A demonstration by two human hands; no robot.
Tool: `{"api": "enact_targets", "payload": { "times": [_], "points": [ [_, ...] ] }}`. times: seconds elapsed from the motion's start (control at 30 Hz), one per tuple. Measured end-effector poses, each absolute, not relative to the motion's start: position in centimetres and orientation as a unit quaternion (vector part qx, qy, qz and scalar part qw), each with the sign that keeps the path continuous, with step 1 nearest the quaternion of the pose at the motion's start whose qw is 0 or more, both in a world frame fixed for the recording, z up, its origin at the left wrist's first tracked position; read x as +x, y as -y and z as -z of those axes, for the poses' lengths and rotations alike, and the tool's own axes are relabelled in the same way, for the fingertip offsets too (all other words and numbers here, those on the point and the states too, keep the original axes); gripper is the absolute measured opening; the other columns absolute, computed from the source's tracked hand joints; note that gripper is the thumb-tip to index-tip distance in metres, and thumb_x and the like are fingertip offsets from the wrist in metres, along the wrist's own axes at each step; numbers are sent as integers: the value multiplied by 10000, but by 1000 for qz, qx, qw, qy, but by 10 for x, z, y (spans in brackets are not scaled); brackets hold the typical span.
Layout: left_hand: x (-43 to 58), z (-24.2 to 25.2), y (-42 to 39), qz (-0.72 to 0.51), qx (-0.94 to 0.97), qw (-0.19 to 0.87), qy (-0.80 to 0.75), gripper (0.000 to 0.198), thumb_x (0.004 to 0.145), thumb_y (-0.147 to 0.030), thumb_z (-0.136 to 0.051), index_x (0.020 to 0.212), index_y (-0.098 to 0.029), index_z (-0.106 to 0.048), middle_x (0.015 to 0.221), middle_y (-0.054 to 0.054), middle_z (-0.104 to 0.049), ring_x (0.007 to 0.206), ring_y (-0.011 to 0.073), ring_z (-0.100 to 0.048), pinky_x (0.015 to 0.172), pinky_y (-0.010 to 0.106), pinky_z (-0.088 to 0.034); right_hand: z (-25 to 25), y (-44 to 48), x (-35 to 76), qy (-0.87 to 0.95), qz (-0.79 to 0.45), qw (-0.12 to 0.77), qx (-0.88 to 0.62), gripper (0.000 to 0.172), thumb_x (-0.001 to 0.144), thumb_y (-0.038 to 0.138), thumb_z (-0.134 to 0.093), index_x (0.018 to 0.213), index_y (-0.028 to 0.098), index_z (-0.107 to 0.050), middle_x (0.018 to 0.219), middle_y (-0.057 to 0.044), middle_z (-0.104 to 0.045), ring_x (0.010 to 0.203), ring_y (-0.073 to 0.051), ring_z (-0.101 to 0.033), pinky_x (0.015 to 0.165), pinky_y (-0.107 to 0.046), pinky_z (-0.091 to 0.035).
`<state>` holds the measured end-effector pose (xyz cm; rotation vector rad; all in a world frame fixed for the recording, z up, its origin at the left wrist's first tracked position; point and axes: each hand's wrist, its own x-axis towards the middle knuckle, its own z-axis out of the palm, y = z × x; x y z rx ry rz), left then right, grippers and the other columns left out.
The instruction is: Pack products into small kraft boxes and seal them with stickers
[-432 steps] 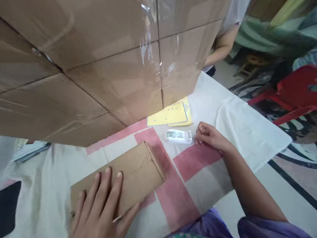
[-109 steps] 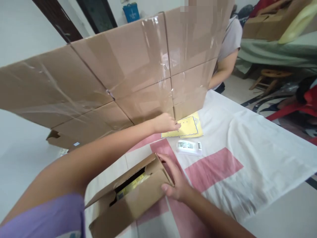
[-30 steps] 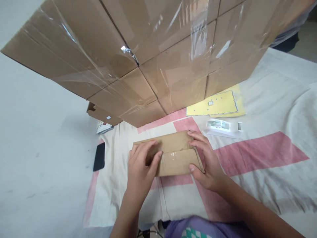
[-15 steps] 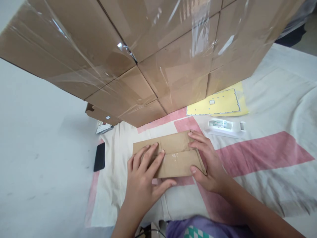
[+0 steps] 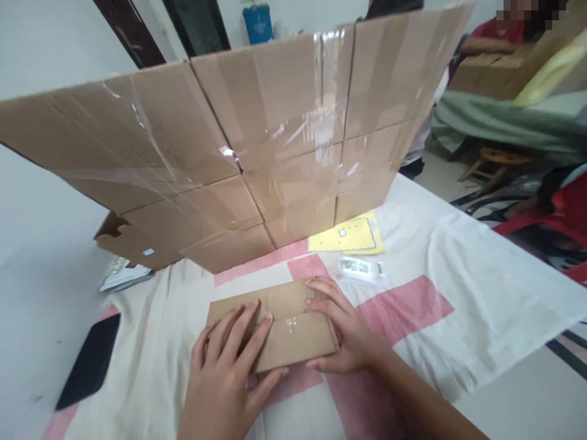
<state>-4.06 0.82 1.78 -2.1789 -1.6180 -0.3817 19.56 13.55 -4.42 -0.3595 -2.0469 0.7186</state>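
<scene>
A small brown cardboard box lies on the white and pink cloth with its flaps closed and a short strip of clear tape over the seam. My left hand lies flat on its left half, fingers stretched out and apart. At the box's right end is my right hand; its fingers rest on top and its thumb sits against the near edge. A white tape dispenser lies just beyond my right hand.
A tall wall of taped cardboard sheets stands across the table behind the box. A yellow sticker sheet lies at its foot. A black phone rests at the left. Another person sits at the far right, near a red chair.
The camera has tilted up, so the room beyond the cardboard wall shows. Both hands stay on the closed box, and my left hand has slid a little along the top.
</scene>
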Motion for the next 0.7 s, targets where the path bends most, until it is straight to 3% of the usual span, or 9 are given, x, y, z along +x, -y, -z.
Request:
{"api": "enact_targets", "payload": {
  "times": [0.13,0.27,0.37,0.47,0.6,0.7],
  "points": [
    [-35,-19,-11,164,-772,234,567,603,829,-503,-728,1377,-271,-629,1473,137,-607,1323,391,-499,1106,566,-279,45,-127,199,818,-224,508,-149,860,744,671,-763,1410,206,-481,1299,-202,-629,1242,-408,-617,1131,-692,-390],
    [-22,-18,-12,220,-766,251,549,634,836,-547,-715,1407,-292,-611,1484,141,-580,1351,415,-460,1164,626,-221,27,-113,234,824,-167,504,-196,823,782,696,-713,1404,196,-512,1267,-197,-656,1184,-420,-652,1083,-697,-440],
    [-20,-8,-9,323,-713,264,564,722,820,-385,-782,1491,-352,-517,1550,116,-510,1368,408,-455,1138,622,-310,0,-101,286,800,-117,519,-277,741,843,700,-640,1396,213,-556,1291,-191,-643,1202,-442,-633,1007,-697,-494],
    [-31,9,-6,349,-686,286,570,878,773,-230,-824,1551,-363,-440,1562,125,-494,1316,413,-509,1039,580,-423,-24,-102,350,712,-12,579,-398,663,820,667,-680,1360,284,-647,1339,-169,-632,1244,-499,-587,1021,-765,-445],
    [-49,34,-3,306,-694,300,578,889,783,-210,-811,1579,-297,-425,1433,179,-590,1187,406,-586,945,543,-465,-27,-163,427,590,165,610,-503,666,720,493,-854,1347,435,-639,1408,-107,-608,1343,-503,-493,1171,-725,-316],
    [-59,52,2,301,-671,298,608,842,805,-202,-785,1561,-357,-447,1351,148,-652,1151,388,-624,952,544,-472,-6,-256,452,580,184,597,-522,514,695,521,-864,1139,366,-658,1256,-150,-653,1249,-510,-532,1059,-723,-361]
  ]
}}
